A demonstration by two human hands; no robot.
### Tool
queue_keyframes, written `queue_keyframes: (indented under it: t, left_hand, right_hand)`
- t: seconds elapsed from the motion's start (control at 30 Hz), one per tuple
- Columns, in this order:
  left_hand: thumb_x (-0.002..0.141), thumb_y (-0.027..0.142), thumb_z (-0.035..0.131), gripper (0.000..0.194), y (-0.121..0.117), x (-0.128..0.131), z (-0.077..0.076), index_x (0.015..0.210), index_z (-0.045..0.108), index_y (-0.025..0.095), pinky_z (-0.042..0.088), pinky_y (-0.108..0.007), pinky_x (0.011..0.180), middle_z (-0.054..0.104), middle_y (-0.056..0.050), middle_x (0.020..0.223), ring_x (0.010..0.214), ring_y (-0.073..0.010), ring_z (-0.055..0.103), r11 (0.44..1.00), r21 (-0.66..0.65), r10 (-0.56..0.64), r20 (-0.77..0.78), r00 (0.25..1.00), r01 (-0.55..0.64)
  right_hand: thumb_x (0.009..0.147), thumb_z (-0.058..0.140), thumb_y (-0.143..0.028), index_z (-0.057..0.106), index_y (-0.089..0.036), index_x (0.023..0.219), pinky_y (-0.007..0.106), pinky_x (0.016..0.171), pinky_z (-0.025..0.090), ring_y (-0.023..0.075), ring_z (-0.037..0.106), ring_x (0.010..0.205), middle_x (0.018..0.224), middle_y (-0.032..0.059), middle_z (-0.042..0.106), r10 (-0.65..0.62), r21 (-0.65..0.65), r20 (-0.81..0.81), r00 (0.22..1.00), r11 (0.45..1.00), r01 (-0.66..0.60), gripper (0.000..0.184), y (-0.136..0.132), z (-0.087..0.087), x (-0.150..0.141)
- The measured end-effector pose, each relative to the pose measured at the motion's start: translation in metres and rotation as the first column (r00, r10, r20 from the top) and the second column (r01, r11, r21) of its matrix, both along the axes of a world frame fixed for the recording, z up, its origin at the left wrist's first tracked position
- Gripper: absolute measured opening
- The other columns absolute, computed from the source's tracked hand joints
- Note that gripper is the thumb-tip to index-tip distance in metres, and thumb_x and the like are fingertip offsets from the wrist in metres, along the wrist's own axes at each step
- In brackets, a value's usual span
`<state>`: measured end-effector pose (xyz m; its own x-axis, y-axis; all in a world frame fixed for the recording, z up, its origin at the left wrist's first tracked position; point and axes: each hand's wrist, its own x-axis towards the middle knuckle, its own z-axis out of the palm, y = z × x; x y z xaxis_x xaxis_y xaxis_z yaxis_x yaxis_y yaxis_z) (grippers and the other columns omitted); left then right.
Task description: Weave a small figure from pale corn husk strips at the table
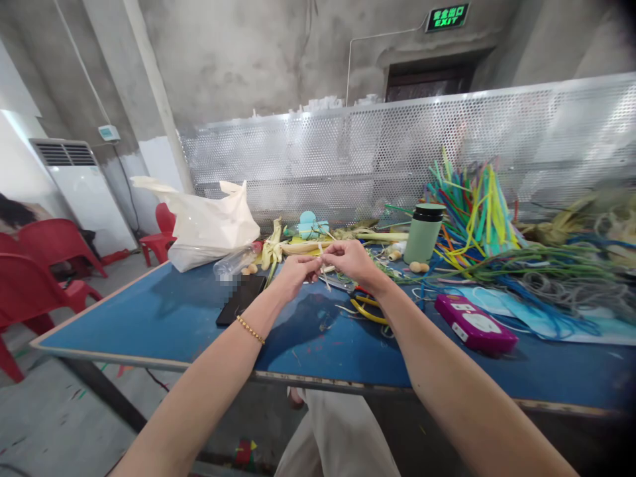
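Note:
My left hand [298, 273] and my right hand [354, 260] meet above the middle of the blue table. Fingertips of both are pinched together on a thin pale strip [325, 278], whose loose end hangs down between them. What kind of strip it is cannot be made out. Just beyond my hands lie dry, pale husks [272, 248] and a light-blue rounded object [309, 225]. Partly behind my right wrist is a yellow-handled tool [366, 310]. A flat black object [237, 306] lies left of my left hand.
On the blue table [134, 324] stand a white plastic bag [213, 228], a clear bottle [236, 260] and a green tumbler [423, 237]. To the right are a purple box [474, 323], colourful strips [491, 212] and tangled cords [551, 291]. A perforated metal panel [308, 159] stands behind.

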<state>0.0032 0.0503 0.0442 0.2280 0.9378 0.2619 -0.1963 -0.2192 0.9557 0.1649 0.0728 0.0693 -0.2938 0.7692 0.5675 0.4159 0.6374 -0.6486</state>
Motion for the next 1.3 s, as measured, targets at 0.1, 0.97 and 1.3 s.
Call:
queue_keyframes:
  t: [0.1,0.97,1.3]
  left_hand:
    - [0.062,0.04,0.082,0.033,0.0,0.001,-0.001,0.066,0.067,0.01,0.032,-0.024,0.05,0.058,-0.002,0.06,0.049,-0.0075,0.047,1.0,0.015,0.007,0.006,1.0,-0.007]
    - [0.067,0.041,0.079,0.032,-0.003,0.002,-0.003,0.074,0.071,0.01,0.038,-0.027,0.056,0.067,-0.007,0.068,0.055,-0.0112,0.054,0.999,0.011,-0.047,-0.074,0.996,0.048]
    - [0.073,0.026,0.077,0.024,-0.003,0.001,0.0,0.08,0.06,0.011,0.043,-0.024,0.057,0.073,-0.012,0.079,0.063,-0.0164,0.068,0.993,-0.091,-0.076,-0.025,0.997,0.074]
  right_hand:
    - [0.071,0.064,-0.03,0.071,-0.013,0.064,0.023,0.051,0.037,0.0113,0.052,0.052,0.058,0.0019,0.065,-0.02,-0.049,-0.033,0.999,0.999,0.018,0.019,-0.001,0.0,0.0]
    - [0.067,0.063,-0.027,0.065,-0.015,0.061,0.024,0.055,0.039,0.0121,0.053,0.054,0.058,0.0009,0.064,-0.072,-0.068,-0.117,0.991,0.996,0.065,0.014,-0.004,0.0,-0.002]
    - [0.08,0.059,-0.031,0.072,-0.015,0.08,0.024,0.06,0.039,0.0131,0.055,0.062,0.071,0.0032,0.068,-0.153,0.138,0.001,0.988,0.979,0.151,0.021,-0.006,0.005,-0.001]
